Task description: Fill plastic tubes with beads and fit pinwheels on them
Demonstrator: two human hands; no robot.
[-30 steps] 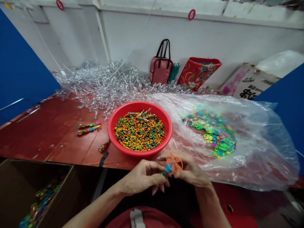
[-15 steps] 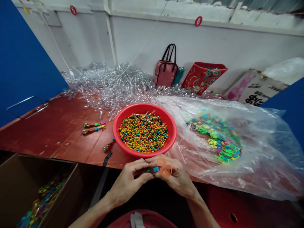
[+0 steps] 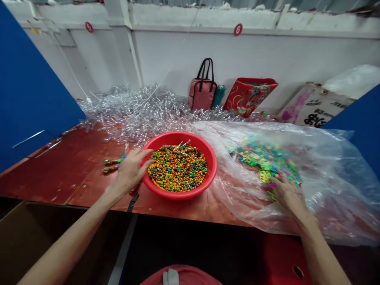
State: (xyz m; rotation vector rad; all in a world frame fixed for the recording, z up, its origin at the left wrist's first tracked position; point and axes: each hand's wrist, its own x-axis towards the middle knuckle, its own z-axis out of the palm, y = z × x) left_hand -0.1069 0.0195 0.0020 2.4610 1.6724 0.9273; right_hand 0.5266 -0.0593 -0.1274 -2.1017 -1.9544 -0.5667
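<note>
left hand (image 3: pixel 129 173): fingers (image 3: pixel 141 156) spread, released, over rim of red plastic basin (image 3: pixel 211 166) holding coloured beads (image 3: pixel 177 172) | right hand (image 3: pixel 287 194): fingers (image 3: pixel 276 183) among coloured plastic pinwheel blades (image 3: pixel 264 158), grasp cannot tell | blades inside clear plastic bag (image 3: pixel 335 198) on red desk (image 3: pixel 53 170)

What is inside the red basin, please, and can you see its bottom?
The red basin holds many small multicoloured beads, with a few clear tubes on top; its bottom is hidden under the beads.
</note>
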